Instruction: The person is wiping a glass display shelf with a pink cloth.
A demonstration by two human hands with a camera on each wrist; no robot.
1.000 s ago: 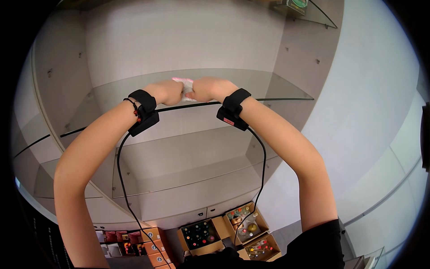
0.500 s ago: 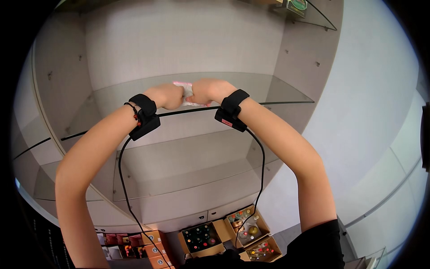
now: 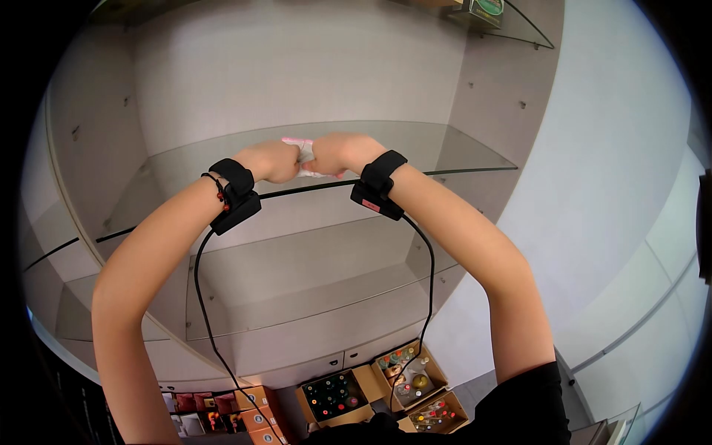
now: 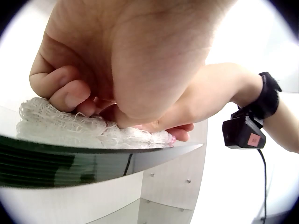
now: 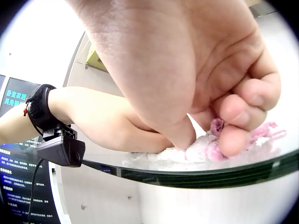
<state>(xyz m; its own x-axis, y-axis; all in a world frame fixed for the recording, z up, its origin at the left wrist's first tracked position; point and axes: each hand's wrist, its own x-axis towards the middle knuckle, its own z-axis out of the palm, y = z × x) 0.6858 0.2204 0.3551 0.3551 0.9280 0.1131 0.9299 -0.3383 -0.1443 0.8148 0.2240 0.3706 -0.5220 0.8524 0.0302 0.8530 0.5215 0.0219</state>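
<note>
A white cloth with pink edging (image 3: 306,165) lies bunched on the glass shelf (image 3: 400,141), close to its front edge. My left hand (image 3: 276,160) grips the cloth's left part, its fingers curled into the loose weave (image 4: 60,120). Right beside it, my right hand (image 3: 340,153) holds the other part, and a pink twist of the cloth (image 5: 217,126) pokes out between its fingers. In the wrist views both hands sit low over the glass, thumbs toward each other.
Another glass shelf (image 3: 311,308) runs below. A green-labelled box (image 3: 483,13) stands on a corner shelf at the upper right. On the floor are open cartons of bottles (image 3: 335,393) and orange boxes (image 3: 259,415). A black cable (image 3: 199,289) hangs from each wrist camera.
The head view has tilted slightly, so shelf and hands sit a little lower in it. Both hands keep their hold on the cloth, nearly still on the glass.
</note>
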